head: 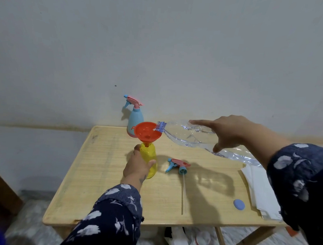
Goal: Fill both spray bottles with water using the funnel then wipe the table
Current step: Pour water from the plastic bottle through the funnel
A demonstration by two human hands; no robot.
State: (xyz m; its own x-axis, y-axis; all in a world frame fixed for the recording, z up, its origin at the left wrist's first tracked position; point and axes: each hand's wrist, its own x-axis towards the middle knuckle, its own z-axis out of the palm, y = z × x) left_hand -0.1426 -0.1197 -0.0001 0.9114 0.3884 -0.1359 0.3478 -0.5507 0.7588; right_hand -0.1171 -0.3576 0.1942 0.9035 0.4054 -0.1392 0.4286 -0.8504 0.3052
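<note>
**— What have your hands got right now?**
— My left hand (137, 163) wraps its curled fingers round the yellow spray bottle (150, 160), upright on the table (99, 175). The orange funnel (147, 132) sits in its neck. My right hand (226, 131) grips the clear water bottle (184, 134), tipped over, its mouth at the funnel's rim.

**— And the other spray bottle?**
— The blue spray bottle (135, 120) stands at the back edge, just behind the funnel, pink trigger head on. A loose spray head (178, 165) lies right of the yellow bottle, tube pointing toward me. White cloth (259, 194) sits at the right edge, a blue cap (239, 204) beside it.
</note>
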